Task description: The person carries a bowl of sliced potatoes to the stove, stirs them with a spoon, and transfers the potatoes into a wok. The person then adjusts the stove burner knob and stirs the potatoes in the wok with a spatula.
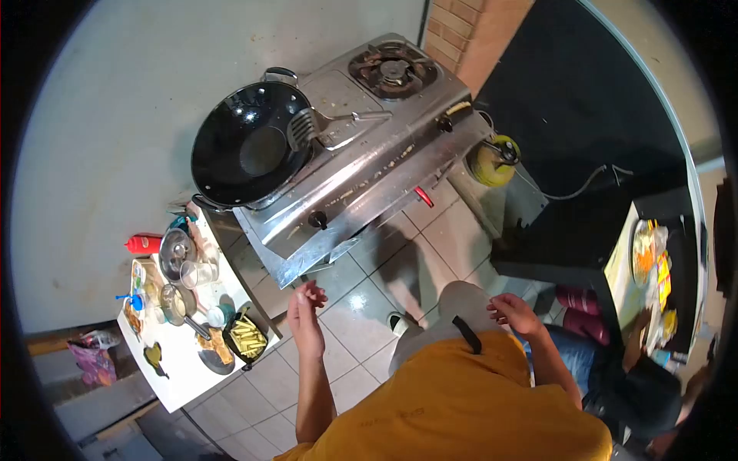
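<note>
My left hand (307,319) hangs in the air by the front left corner of the gas stove (361,173), fingers loosely bent and holding nothing. Over by my right leg, my right hand (513,313) is also empty, its fingers slightly curled and apart. A black wok (261,146) sits on the stove's left side. The slotted spatula (304,129) rests across the wok's rim, its handle lying over the stove top. On the right stands a bare burner (394,71). Neither hand touches the stove or the wok.
To the left, a white table (173,384) bears a red squeeze bottle (144,244), bowls, a small pan (178,303) and a black container of cut fries (247,338). A yellow gas cylinder (492,163) stands right of the stove. Another person (630,384) is at the right, beside food on a counter.
</note>
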Action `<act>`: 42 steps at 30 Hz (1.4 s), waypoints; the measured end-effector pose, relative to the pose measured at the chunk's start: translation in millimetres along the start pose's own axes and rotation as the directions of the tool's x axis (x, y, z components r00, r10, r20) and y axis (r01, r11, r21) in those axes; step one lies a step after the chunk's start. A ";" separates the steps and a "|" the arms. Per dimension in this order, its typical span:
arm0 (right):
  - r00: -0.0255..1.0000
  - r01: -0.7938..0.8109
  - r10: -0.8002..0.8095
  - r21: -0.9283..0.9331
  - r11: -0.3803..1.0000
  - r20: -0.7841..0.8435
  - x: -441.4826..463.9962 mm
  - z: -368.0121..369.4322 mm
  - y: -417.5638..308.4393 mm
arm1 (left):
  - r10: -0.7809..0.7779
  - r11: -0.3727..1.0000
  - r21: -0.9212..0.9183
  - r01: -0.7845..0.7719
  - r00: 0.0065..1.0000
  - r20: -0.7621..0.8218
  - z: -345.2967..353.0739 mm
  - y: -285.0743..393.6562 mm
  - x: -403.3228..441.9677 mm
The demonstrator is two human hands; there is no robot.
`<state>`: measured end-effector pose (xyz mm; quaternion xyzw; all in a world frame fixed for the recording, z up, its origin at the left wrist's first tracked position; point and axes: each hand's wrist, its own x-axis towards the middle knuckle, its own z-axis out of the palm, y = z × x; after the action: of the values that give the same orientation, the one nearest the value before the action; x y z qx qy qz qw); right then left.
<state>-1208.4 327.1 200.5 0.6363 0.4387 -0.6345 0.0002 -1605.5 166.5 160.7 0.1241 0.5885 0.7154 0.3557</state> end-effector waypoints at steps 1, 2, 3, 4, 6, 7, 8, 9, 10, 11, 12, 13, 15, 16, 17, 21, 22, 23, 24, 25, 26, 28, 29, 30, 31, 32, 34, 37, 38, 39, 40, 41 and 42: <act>1.000 0.004 -0.004 -0.021 1.000 0.019 11.8 -9.1 -9.1 | 0.013 1.000 0.011 -0.013 1.000 0.005 12.3 0.4 7.3; 0.999 0.037 -0.037 -0.025 0.999 0.006 25.8 -17.3 -14.1 | 0.005 1.000 0.022 -0.006 0.999 0.032 24.8 3.3 14.6; 0.997 0.071 -0.072 -0.022 0.997 -0.012 39.6 -24.7 -23.1 | 0.010 1.000 0.027 -0.010 1.000 0.014 37.5 6.5 25.4; 0.997 0.066 -0.067 -0.026 0.998 -0.038 42.9 -20.3 -54.2 | -0.008 0.997 0.076 0.004 0.999 0.054 51.3 8.5 36.4; 0.992 0.124 -0.125 -0.083 0.989 -0.001 76.7 -26.1 -92.8 | -0.032 0.991 0.134 0.026 0.999 0.043 88.0 15.3 58.3; 0.982 0.190 -0.189 -0.117 0.975 0.024 94.9 -23.9 -118.4 | -0.023 0.991 0.130 0.021 1.000 0.015 102.4 18.7 73.8; 0.967 0.256 -0.253 -0.137 0.957 0.040 110.9 -21.3 -146.3 | -0.003 0.990 0.138 0.004 1.000 -0.003 115.0 19.4 86.9; 0.949 0.315 -0.311 -0.156 0.936 0.049 134.5 -17.5 -167.7 | 0.014 0.990 0.144 -0.011 1.000 -0.026 126.5 17.7 98.2; 0.933 0.360 -0.350 -0.184 0.915 0.084 153.6 -13.0 -190.4 | 0.015 0.997 0.082 -0.009 0.997 -0.074 137.6 18.9 111.8; 0.908 0.418 -0.401 -0.204 0.885 0.123 176.4 -7.8 -219.3 | 0.032 0.997 0.079 -0.023 0.993 -0.115 148.1 21.4 129.2; 0.820 0.571 -0.545 -0.297 0.765 0.174 194.2 -1.7 -243.9 | 0.030 0.997 0.074 -0.019 0.989 -0.148 154.0 25.8 136.0; 0.702 0.705 -0.671 -0.365 0.608 0.239 210.8 7.7 -270.9 | 0.032 0.997 0.069 -0.020 0.984 -0.177 158.2 31.1 140.3; 0.679 0.731 -0.671 -0.349 0.586 0.297 219.5 36.2 -332.4 | 0.036 0.999 0.022 -0.032 0.977 -0.209 162.8 46.7 146.0; 0.651 0.757 -0.683 -0.355 0.549 0.332 222.3 50.4 -359.7 | 0.049 0.998 0.041 -0.041 0.974 -0.220 163.0 54.5 149.6; 0.628 0.776 -0.688 -0.362 0.516 0.364 224.7 63.7 -378.9 | 0.054 0.997 0.059 -0.041 0.972 -0.228 162.0 60.7 150.0; 0.605 0.794 -0.701 -0.354 0.495 0.378 233.1 97.8 -405.6 | 0.137 0.987 0.123 -0.107 0.954 -0.266 150.3 79.3 155.7; 0.567 0.823 -0.731 -0.281 0.493 0.380 234.8 101.0 -397.6 | 0.109 0.991 0.102 -0.084 0.957 -0.271 148.9 83.3 155.5; 0.533 0.846 -0.765 -0.212 0.489 0.363 235.0 101.2 -383.8 | 0.075 0.995 0.082 -0.056 0.963 -0.260 145.8 84.2 155.1; 0.560 0.828 -0.751 -0.222 0.515 0.348 236.1 99.2 -369.0 | 0.053 0.992 0.121 -0.028 0.975 -0.216 140.3 80.6 157.9; 0.593 0.804 -0.729 -0.216 0.554 0.342 230.4 95.2 -355.9 | 0.053 0.991 0.130 -0.029 0.982 -0.183 141.8 80.2 161.4; 0.613 0.790 -0.727 -0.217 0.574 0.309 223.5 90.5 -338.4 | 0.014 0.993 0.116 0.001 0.992 -0.122 137.4 75.8 164.0; 0.659 0.752 -0.716 -0.229 0.618 0.232 205.8 82.1 -300.1 | -0.042 0.993 0.108 0.042 0.999 -0.004 131.1 64.1 168.9; 0.676 0.735 -0.715 -0.236 0.636 0.180 192.7 77.5 -279.9 | -0.056 0.989 0.138 0.049 0.997 0.047 128.6 57.3 169.0; 0.716 0.688 -0.687 -0.291 0.665 0.124 179.2 72.9 -262.1 | -0.064 0.985 0.169 0.047 0.993 0.095 124.6 51.3 170.2; 0.747 0.641 -0.662 -0.342 0.687 0.069 168.0 70.0 -247.4 | -0.068 0.984 0.172 0.043 0.988 0.142 122.2 44.0 170.4; 0.808 0.564 -0.589 -0.278 0.777 -0.007 156.9 71.9 -233.1 | -0.071 0.980 0.196 0.031 0.978 0.198 118.5 36.8 164.7; 0.828 0.515 -0.554 -0.274 0.812 -0.086 150.8 77.3 -192.9 | -0.095 0.977 0.208 0.033 0.950 0.297 106.0 25.2 150.4; 0.876 0.419 -0.467 -0.286 0.862 -0.124 127.5 90.3 -164.6 | -0.155 0.971 0.225 0.079 0.926 0.344 84.0 22.7 122.9; 0.886 0.423 -0.460 -0.299 0.855 -0.062 119.2 95.9 -153.8 | -0.148 0.979 0.182 0.092 0.933 0.328 71.7 15.7 113.7; 0.887 0.438 -0.462 -0.313 0.843 -0.002 114.4 100.8 -147.7 | -0.135 0.981 0.175 0.079 0.933 0.334 62.0 16.3 107.1; 0.862 0.488 -0.506 -0.317 0.813 0.031 109.5 102.8 -143.0 | -0.157 0.978 0.184 0.099 0.930 0.332 53.2 16.7 100.2; 0.857 0.497 -0.515 -0.315 0.809 0.030 106.0 103.1 -139.1 | -0.185 0.972 0.202 0.122 0.926 0.329 42.6 17.1 93.1; 0.870 0.466 -0.492 -0.345 0.814 0.016 102.0 102.7 -135.0 | -0.177 0.974 0.193 0.115 0.924 0.340 30.7 11.4 89.7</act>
<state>-1386.1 409.9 173.3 0.5187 0.6867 -0.5050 -0.0667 -1655.5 247.8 158.2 0.2367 0.5808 0.5999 0.4967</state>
